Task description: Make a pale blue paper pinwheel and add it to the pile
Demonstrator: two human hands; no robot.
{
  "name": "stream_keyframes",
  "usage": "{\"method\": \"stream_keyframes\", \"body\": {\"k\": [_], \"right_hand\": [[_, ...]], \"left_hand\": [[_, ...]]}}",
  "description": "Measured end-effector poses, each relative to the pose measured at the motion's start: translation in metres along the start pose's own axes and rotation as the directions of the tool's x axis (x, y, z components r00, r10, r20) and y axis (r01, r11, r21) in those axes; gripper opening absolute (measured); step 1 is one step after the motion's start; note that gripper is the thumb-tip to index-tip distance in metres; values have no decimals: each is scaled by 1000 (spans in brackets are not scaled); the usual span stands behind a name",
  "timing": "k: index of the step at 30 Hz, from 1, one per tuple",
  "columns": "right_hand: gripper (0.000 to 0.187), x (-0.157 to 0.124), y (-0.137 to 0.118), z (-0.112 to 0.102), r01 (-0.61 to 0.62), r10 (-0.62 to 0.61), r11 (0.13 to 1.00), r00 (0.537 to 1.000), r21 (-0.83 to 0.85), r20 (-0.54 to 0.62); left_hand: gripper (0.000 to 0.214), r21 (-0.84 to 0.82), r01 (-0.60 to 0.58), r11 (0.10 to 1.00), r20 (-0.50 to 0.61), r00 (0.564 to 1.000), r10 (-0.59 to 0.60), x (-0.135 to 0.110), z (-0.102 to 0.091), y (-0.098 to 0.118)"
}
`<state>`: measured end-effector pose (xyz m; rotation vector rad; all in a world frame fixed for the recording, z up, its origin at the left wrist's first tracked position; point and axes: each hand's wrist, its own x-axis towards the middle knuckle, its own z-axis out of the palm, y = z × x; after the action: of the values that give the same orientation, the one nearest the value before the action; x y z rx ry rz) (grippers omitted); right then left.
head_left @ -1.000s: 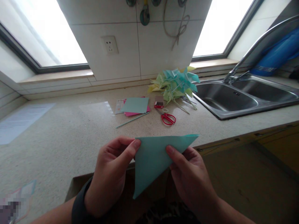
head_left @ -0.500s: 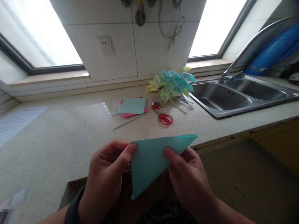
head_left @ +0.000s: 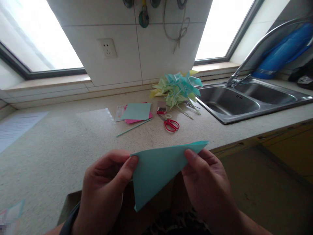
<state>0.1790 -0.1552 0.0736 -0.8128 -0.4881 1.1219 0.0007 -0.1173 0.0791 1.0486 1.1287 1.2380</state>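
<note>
A turquoise sheet of paper [head_left: 156, 173], folded into a triangle, is held up in front of the counter's near edge. My left hand [head_left: 105, 186] pinches its upper left corner between thumb and fingers. At the upper right, my right hand [head_left: 207, 176] grips the folded edge, thumb on the near face and fingers behind. The far right tip gapes slightly between its layers. Beyond the paper, red-handled scissors [head_left: 171, 125] lie on the counter near a small red box [head_left: 161, 110] and a white ring [head_left: 168, 116].
Pale green and pink paper squares [head_left: 137, 111] lie stacked on the counter [head_left: 73, 143], with a thin green stick [head_left: 134, 127] in front. Several paper pinwheels [head_left: 181, 86] are heaped by the wall. A steel double sink [head_left: 227, 101] is at right, a printed sheet [head_left: 19, 127] at left.
My right hand has slid right along the folded edge toward the tip. My left hand has shifted slightly left, still pinching its corner. The view has moved a little.
</note>
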Motion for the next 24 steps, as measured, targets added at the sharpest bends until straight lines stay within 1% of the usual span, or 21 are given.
{"method": "stream_keyframes", "body": {"k": [3, 8, 15, 21, 24], "right_hand": [[5, 1, 0, 0, 11, -11, 1000, 1000, 1, -24], [5, 2, 0, -1, 21, -22, 1000, 1000, -23, -11], [5, 1, -1, -2, 38, -38, 999, 999, -1, -12], [7, 1, -4, -3, 48, -49, 999, 998, -22, -45], [7, 1, -4, -4, 47, -48, 999, 998, -27, -39]], "left_hand": [[22, 6, -11, 1000, 13, 1000, 11, -1, -2, -1], [20, 2, 2, 1000, 26, 1000, -2, 0, -4, -3], [28, -5, 32, 999, -28, 999, -32, 0, 1, 3], [27, -9, 34, 999, -25, 999, -34, 1, 1, 1], [25, -6, 30, 1000, -8, 1000, -30, 0, 0, 0]]}}
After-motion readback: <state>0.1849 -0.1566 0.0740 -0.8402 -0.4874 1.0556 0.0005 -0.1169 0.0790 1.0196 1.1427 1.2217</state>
